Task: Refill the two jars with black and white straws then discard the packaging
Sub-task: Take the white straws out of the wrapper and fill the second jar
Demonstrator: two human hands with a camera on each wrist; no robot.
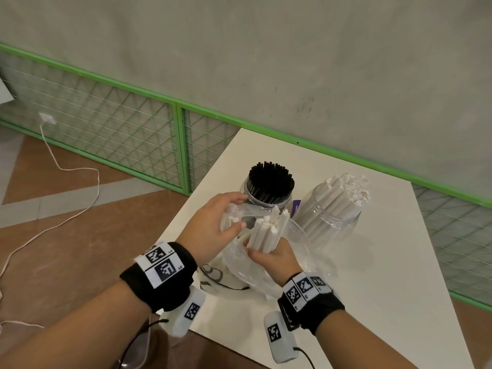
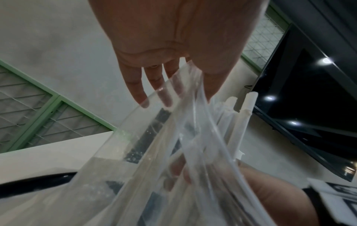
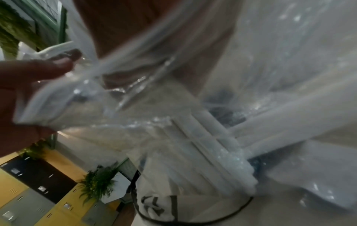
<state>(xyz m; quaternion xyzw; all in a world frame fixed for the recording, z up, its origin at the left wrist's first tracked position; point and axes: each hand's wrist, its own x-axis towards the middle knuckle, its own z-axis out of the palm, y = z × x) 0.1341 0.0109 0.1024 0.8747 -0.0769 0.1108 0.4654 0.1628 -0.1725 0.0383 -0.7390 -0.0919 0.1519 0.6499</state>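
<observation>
On the white table [image 1: 378, 267] stand two clear jars: one packed with black straws [image 1: 269, 182], the other [image 1: 330, 222] with white straws [image 1: 346, 194]. In front of them my right hand [image 1: 275, 259] grips a bundle of white straws [image 1: 269, 234] upright inside a clear plastic bag [image 1: 295, 251]. My left hand [image 1: 213, 227] pinches the bag's mouth beside the bundle, thumb over the film; a few white straw ends show by its fingers. The left wrist view shows my left hand [image 2: 173, 38], the film [image 2: 135, 168] and straw tips [image 2: 245, 116]. Straws [image 3: 203, 137] lie blurred behind the film [image 3: 289, 61].
A white bag with black print [image 1: 218, 282] lies under the clear bag at the table's near left edge. A purple label [image 1: 296, 206] shows between the jars. A green mesh fence [image 1: 119, 123] lines the wall; a white cable [image 1: 80, 169] trails over the floor.
</observation>
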